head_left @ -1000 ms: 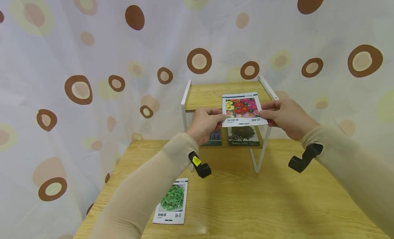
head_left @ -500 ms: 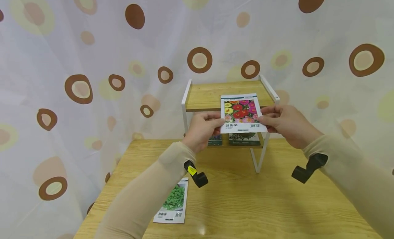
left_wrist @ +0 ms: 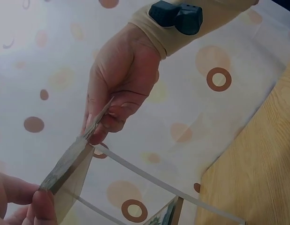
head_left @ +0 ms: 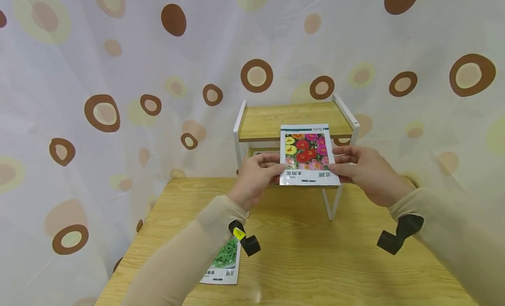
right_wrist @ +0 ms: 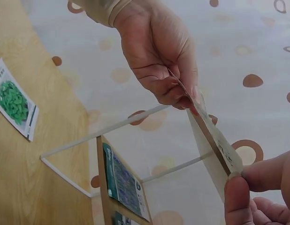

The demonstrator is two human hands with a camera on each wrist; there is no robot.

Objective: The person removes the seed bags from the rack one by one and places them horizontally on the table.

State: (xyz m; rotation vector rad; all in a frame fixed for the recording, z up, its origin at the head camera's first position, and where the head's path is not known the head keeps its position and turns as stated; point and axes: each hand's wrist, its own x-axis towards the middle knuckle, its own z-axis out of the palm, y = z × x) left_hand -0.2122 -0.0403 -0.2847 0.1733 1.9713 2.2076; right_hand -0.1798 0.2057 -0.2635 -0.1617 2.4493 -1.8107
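In the head view the flower packet [head_left: 307,153] sits right of centre, between the left hand [head_left: 254,176] at its left edge and the right hand [head_left: 363,172] at its right edge. Behind it stands the rack [head_left: 292,117], on the far part of the worktop [head_left: 315,262], with the curtain [head_left: 177,56] behind both. The leaf packet [head_left: 229,257] lies on the worktop at lower centre, left of the rack's middle and partly under the left sleeve [head_left: 185,257] as seen. At lower centre of the right wrist view, packets [right_wrist: 124,176] lie on the rack's lower board.
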